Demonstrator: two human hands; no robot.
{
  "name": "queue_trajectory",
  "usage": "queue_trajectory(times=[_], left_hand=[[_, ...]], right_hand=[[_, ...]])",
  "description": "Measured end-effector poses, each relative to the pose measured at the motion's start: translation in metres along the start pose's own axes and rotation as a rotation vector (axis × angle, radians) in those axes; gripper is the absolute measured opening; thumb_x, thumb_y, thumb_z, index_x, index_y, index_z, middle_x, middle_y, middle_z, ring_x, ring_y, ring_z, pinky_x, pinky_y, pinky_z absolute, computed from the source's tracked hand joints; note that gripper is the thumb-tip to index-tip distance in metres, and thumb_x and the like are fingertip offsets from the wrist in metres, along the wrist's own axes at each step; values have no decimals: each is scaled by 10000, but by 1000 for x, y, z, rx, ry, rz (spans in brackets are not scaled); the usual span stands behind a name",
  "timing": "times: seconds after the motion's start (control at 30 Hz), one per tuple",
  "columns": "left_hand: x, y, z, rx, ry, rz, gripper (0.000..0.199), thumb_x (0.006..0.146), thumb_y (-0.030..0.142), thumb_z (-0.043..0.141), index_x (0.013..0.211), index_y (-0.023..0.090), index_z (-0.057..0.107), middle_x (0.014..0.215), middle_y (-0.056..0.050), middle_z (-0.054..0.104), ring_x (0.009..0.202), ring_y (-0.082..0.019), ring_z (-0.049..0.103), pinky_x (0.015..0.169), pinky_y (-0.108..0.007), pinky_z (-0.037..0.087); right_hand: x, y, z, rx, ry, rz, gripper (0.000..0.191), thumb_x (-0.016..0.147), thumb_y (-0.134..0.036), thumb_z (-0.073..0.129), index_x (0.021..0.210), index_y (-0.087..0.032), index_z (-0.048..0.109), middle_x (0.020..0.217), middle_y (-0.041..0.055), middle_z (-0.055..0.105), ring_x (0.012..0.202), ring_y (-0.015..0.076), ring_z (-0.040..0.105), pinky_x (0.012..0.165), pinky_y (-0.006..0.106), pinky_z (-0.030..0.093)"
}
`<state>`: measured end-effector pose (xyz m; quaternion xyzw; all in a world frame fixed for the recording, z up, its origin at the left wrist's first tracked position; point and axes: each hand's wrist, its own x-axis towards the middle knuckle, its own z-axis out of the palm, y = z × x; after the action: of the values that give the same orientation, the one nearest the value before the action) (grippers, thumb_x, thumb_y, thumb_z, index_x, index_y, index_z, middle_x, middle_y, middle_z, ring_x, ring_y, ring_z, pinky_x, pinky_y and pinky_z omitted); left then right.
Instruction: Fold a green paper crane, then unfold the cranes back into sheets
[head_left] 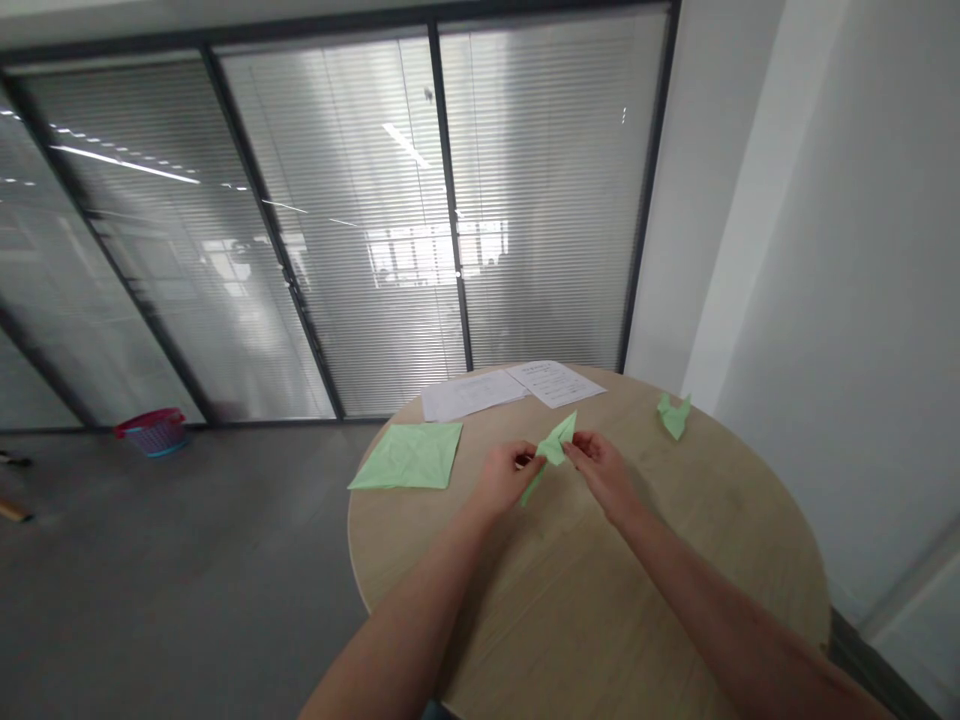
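Between my two hands is a folded piece of green paper (555, 444), held just above the round table. My left hand (507, 474) pinches its left side, and a thin green strip hangs down below those fingers. On the other side, the thumb and fingertips of my right hand (600, 466) grip the paper's right edge. One pointed corner of the paper sticks up between the hands. Part of the paper is hidden behind my fingers.
The round wooden table (570, 600) also bears a flat green paper sheet (411, 456) at left, printed white sheets (555, 382) at the back and a folded green paper shape (673, 416) at right. A pink and blue basket (154, 434) stands on the floor.
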<state>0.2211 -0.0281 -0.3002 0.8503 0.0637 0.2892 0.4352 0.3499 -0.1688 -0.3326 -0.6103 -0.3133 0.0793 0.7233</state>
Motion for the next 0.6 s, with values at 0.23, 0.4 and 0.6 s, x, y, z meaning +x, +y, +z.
queue_trajectory(times=[0.23,0.4,0.6], left_hand=[[1,2,-12,-136,-36,9,303,783,81,630,1026,203,765,1038,-75,784,951,-218,715,820,-314,547],[-1,14,-19,-21,-2,127,220,900,176,608,1038,197,779,1034,-84,773,909,-202,704,770,-292,551],[-2,19,-16,61,-1,228,168,887,185,669,1006,181,787,929,-66,750,775,-160,679,679,-251,530]], right_hand=[[-1,-7,-4,-177,-76,-51,185,809,-480,723,851,-300,722,942,45,730,885,252,644,823,378,498],[-5,-13,-3,-256,-53,-229,200,808,-454,728,775,-259,696,832,36,660,750,205,579,685,312,472],[-15,-23,1,-364,-131,-448,175,907,-378,653,875,-225,733,809,57,698,752,209,630,718,327,503]])
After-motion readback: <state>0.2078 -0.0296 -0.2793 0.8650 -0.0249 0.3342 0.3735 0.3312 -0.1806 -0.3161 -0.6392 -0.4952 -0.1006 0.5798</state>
